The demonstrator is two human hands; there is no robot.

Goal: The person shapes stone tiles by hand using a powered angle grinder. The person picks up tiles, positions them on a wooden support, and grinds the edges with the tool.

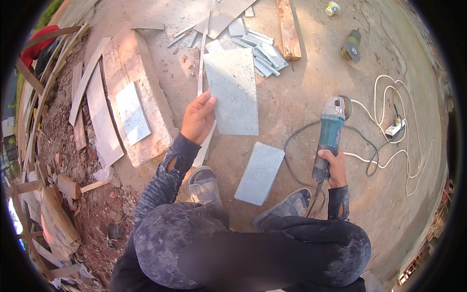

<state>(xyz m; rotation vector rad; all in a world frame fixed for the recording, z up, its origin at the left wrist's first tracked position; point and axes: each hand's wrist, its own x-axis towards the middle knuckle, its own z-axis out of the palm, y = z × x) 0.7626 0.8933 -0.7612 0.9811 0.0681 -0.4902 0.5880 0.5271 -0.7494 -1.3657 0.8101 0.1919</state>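
Note:
Between thumb and fingers, my left hand [199, 116] grips the left edge of a grey rectangular tile [235, 92], held up in front of me. My right hand [335, 168] is wrapped round the rear body of a teal angle grinder [330, 131], whose head and disc point away from me. Its cord runs down from the rear end past my right foot. On the ground between my feet and the raised tile lies another grey tile [260, 173]. A further tile [133, 113] rests on a long pale block [141, 73] at my left.
Cut tile strips [262, 53] lie in a pile ahead, beside a wooden beam [289, 29]. A second grinder [351, 46] sits far right. White cable [408, 146] loops around a power strip [395, 129] at the right. Planks and rubble [97, 209] line the left; a person in red [39, 44] is beyond.

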